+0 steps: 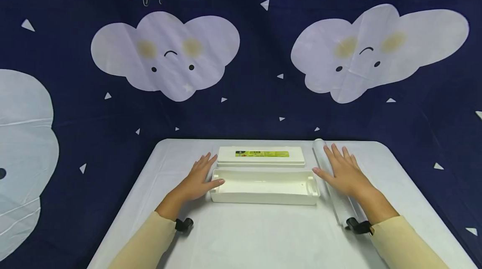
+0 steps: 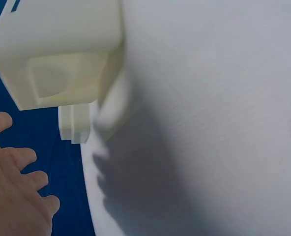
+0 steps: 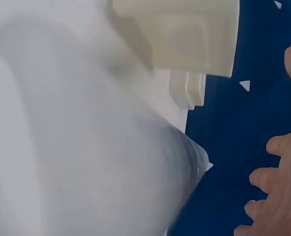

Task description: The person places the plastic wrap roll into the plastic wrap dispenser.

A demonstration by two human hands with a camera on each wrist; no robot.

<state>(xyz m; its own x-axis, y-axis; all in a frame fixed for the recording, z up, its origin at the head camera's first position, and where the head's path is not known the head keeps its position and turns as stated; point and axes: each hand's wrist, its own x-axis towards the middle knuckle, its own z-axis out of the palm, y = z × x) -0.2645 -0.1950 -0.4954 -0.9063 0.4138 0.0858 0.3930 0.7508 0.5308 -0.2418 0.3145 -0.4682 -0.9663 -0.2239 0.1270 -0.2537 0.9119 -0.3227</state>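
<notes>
Head view, items on white surface: open cream tray, long side toward the person; its lid flat just behind it, label up; clear roll lying lengthwise to the tray's right. Left hand: fingers straight, flat beside the tray's left end, thumb at the wall, likely to steady it. Right hand: fingers spread, resting on the roll, gripping nothing. Room: bare cloth before the tray; back edge close behind the lid; starry backdrop beyond.
</notes>
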